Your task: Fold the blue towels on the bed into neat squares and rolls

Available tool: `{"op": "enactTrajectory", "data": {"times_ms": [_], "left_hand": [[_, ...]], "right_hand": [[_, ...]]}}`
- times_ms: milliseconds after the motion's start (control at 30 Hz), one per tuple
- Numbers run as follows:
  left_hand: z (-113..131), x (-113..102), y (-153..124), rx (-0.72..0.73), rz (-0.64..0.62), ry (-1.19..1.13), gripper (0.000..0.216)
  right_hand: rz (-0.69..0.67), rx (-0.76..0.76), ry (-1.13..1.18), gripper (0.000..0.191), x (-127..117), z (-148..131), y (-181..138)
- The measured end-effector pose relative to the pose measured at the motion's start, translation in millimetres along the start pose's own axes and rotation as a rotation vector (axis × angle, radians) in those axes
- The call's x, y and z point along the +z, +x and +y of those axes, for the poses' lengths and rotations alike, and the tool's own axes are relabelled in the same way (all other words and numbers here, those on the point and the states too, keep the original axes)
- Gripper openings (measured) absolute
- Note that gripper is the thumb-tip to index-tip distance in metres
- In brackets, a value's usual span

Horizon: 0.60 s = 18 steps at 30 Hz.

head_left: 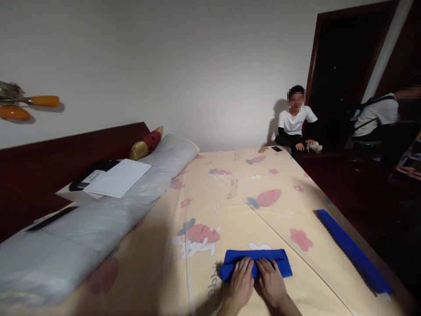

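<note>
A folded blue cloth (263,257) lies on the bed sheet (237,206) near the front edge. My left hand (241,281) and my right hand (271,281) rest side by side on its near edge, fingers stretched flat and pressing down on the fabric. Neither hand holds anything. A second blue cloth (353,250), folded into a long strip, lies along the right edge of the bed, apart from both hands.
A long plastic-wrapped roll (98,224) lies along the bed's left side with a white sheet (118,177) on it and a red-gold pillow (146,142) behind. A person (296,125) sits at the far corner near a phone (276,149). Another person (378,114) is at the right.
</note>
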<state>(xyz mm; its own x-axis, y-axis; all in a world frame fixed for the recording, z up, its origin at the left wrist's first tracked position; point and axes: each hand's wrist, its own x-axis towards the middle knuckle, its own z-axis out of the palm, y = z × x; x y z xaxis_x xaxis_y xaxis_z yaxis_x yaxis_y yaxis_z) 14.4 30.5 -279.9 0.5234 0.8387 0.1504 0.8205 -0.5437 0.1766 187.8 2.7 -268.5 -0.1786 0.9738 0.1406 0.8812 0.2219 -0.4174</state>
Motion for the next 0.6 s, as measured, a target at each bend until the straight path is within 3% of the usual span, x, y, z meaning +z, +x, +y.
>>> {"op": "enactTrajectory", "data": {"times_ms": [100,267,333,467,600], "left_hand": [[-9,-2,3,0.053,0.03,0.026,0.046],[-53,-23,-3,-0.091,-0.012,0.112,0.045],[-58,-26,-3,-0.096,-0.022,0.132,0.045],[-33,-17,1,-0.064,0.053,0.167,0.044],[-2,-13,2,0.108,0.047,0.122,0.048]], "right_hand": [[0.04,0.024,-0.024,0.046,5,17,1],[0.113,0.165,-0.126,0.045,0,77,-12],[0.13,0.196,-0.154,0.047,-1,87,-15],[0.197,0.196,-0.179,0.046,5,64,-9],[0.127,-0.021,-0.112,0.045,12,30,-6]]}}
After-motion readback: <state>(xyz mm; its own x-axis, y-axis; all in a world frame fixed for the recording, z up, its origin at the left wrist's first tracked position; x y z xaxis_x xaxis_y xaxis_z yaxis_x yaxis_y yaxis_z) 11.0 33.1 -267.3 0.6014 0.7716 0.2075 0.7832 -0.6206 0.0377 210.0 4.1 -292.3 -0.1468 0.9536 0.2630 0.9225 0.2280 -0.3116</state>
